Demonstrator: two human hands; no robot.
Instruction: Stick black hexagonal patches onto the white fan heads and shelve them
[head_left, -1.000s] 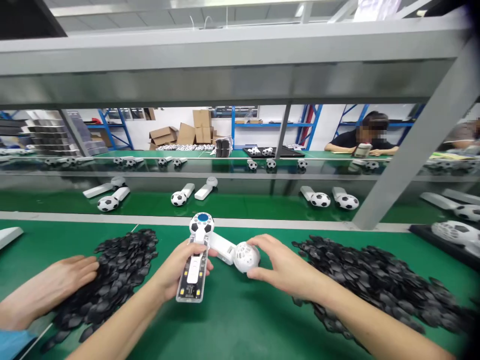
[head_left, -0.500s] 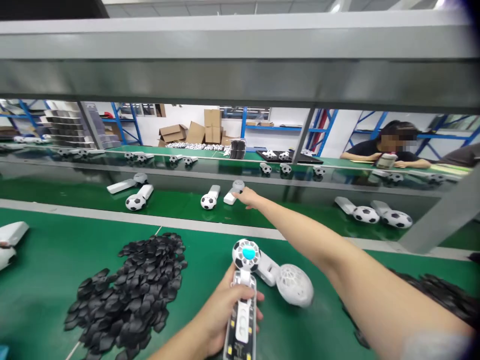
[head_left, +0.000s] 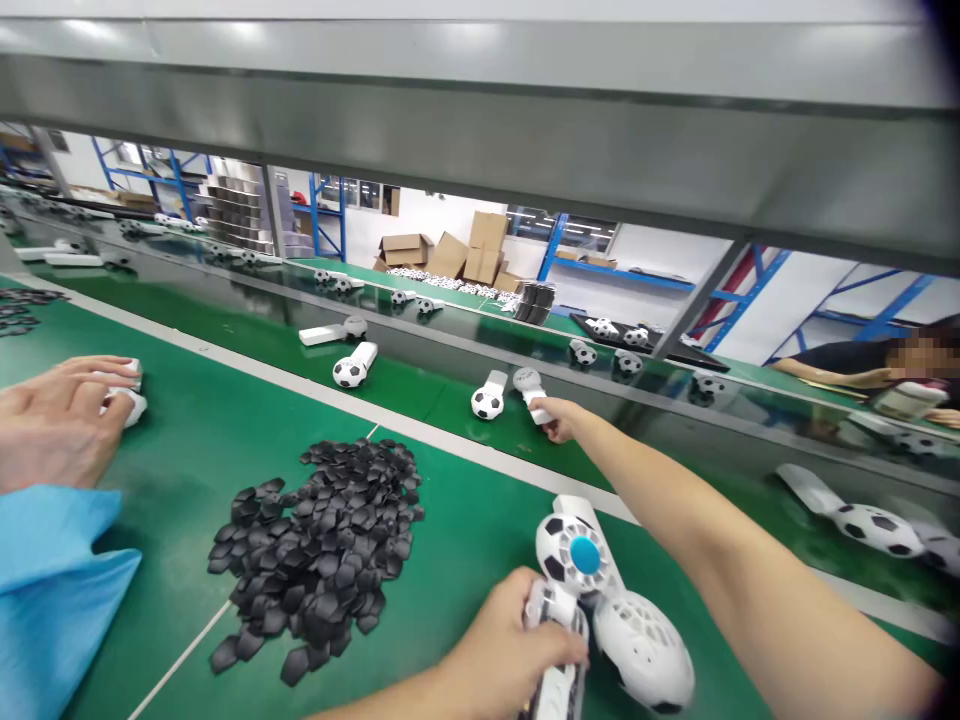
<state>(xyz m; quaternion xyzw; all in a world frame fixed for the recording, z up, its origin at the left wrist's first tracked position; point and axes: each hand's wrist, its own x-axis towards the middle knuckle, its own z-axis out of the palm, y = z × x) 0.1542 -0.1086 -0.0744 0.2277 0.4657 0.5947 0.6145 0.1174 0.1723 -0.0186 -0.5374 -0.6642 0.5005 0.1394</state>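
My left hand (head_left: 517,640) is closed around a handheld fan (head_left: 574,553) with a football-patterned head, a blue centre and a clear handle. Beside it on the green table lies a white fan (head_left: 645,648) with a grille head and little black on it; another white handle sits behind the held fan. My right hand (head_left: 559,418) reaches out over the green belt, its fingers closed on the handle of a white fan with a grey-white head (head_left: 528,381). Just left of that one, a football-patterned fan (head_left: 488,402) lies on the belt.
A pile of black pentagonal pieces (head_left: 322,550) lies left of my left hand. At the far left, a co-worker's hand (head_left: 67,415) with a blue sleeve holds a white fan. More fans lie along the belt (head_left: 420,400). A metal shelf (head_left: 480,100) spans overhead.
The view has turned, bringing the co-worker's hand into sight at left. My right hand has closed on the white fan on the belt. My left hand still holds its fan.
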